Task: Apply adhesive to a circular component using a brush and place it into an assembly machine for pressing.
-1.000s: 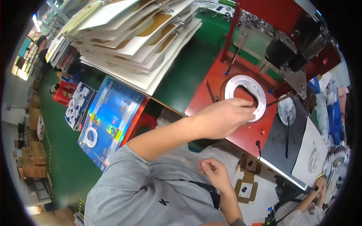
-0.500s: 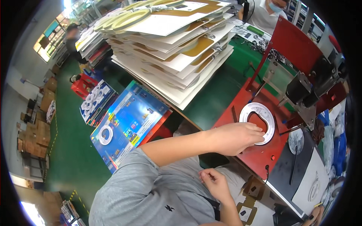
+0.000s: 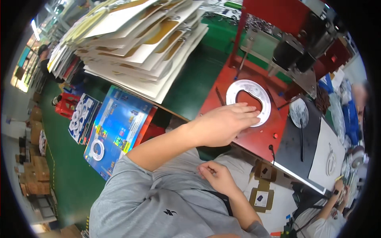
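A white ring-shaped part (image 3: 262, 95) lies on the red base plate (image 3: 254, 144) of a bench press. My left hand (image 3: 230, 123) reaches across my body to it. Its fingers are stretched out and rest over the ring's near side, and the palm is turned down. The black head (image 3: 288, 53) of the red-framed press stands raised behind the ring, apart from my hand. In front of my body, over my lap, my right hand (image 3: 216, 175) is loosely closed with its fingers curled. Nothing shows in it.
A tall stack of white boards (image 3: 143, 67) stands left of the press. A blue printed board (image 3: 115, 127) with a white ring (image 3: 97, 150) lies lower left. Right of the press are a round clear disc (image 3: 299, 113) and a white sheet (image 3: 327, 154). Another person's hand (image 3: 338, 185) is lower right.
My view has swung, so the bench and stack sit farther left and higher. My left hand stays at the ring. Another person's arms show more at the lower right.
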A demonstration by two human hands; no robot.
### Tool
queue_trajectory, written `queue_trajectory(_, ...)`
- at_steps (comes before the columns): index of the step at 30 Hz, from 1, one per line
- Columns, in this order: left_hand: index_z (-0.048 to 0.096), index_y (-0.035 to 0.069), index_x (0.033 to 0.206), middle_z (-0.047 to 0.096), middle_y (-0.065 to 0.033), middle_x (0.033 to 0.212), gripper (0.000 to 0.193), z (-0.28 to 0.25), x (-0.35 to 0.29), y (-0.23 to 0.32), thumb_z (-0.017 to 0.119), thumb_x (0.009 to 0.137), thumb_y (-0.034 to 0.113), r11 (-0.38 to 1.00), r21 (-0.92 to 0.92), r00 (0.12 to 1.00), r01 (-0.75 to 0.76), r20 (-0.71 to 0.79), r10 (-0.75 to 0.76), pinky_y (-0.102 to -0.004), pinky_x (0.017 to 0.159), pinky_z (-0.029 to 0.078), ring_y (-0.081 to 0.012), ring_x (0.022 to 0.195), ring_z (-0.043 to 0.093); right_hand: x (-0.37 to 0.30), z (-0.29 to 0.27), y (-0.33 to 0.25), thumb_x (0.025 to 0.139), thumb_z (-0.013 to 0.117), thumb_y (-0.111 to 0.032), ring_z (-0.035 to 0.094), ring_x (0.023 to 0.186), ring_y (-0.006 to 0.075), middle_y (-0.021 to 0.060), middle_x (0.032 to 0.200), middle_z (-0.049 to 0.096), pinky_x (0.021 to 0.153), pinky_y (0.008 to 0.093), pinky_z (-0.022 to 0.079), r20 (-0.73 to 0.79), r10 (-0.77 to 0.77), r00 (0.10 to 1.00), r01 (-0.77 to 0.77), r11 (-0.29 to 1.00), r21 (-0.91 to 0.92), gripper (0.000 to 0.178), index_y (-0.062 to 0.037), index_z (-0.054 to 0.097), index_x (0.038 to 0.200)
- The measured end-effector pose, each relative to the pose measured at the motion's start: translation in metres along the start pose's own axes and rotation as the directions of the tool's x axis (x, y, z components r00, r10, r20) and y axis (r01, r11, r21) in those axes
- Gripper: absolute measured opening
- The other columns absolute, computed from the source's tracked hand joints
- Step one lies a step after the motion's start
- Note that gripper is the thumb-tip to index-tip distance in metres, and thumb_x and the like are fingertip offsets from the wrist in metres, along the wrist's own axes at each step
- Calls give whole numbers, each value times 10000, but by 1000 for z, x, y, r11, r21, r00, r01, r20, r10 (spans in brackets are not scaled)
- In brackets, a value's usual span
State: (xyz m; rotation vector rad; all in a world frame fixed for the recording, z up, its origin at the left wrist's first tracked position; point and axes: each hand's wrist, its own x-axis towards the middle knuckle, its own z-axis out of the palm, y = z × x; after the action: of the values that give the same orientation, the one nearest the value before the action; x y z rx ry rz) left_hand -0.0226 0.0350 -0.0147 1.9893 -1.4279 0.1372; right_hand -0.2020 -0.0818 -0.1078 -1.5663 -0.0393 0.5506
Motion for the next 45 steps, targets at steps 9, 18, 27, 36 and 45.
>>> queue_trajectory(9,622,-7,1417,624,-223,1486,480,-3,11,-12,655,941,40,998,-33,997,-58,51,60,-492,1207,446,-411,1432,548,1,4,5,1094,641,-106,700,956,111,72,1089,768,825,269,580,24,12,1000,-12,1000,-19,187,43,724,1171)
queue_trajectory(18,663,-59,1328,646,-247,1418,449,-33,-15,33,655,882,-13,971,-141,976,-192,-134,173,-469,1139,508,-385,1354,613,-1,11,14,1092,644,-108,719,948,133,89,1081,765,819,284,600,13,-2,1000,1,999,54,185,40,728,1167)
queue_trajectory(27,677,27,1364,760,-162,1264,337,-277,-20,-10,624,1044,118,604,570,692,557,-721,41,-366,1032,536,-262,1171,724,14,6,14,1081,668,-131,684,860,101,50,968,743,781,262,561,37,-53,998,51,997,49,173,18,737,1138)
queue_trajectory(36,723,11,1221,770,-151,1022,342,-282,-79,11,741,1000,272,374,308,426,875,-857,-290,-359,864,555,-255,947,741,12,14,18,1046,704,-155,660,827,105,62,957,745,747,281,542,64,-8,998,6,999,33,191,6,742,1142)
queue_trajectory(45,519,11,742,448,-38,726,410,-208,-140,93,907,800,131,545,364,619,755,-670,-411,-345,607,354,-175,666,439,36,29,3,1090,667,-201,630,760,70,22,886,722,703,256,521,183,-199,963,216,973,-82,214,-7,745,1136)
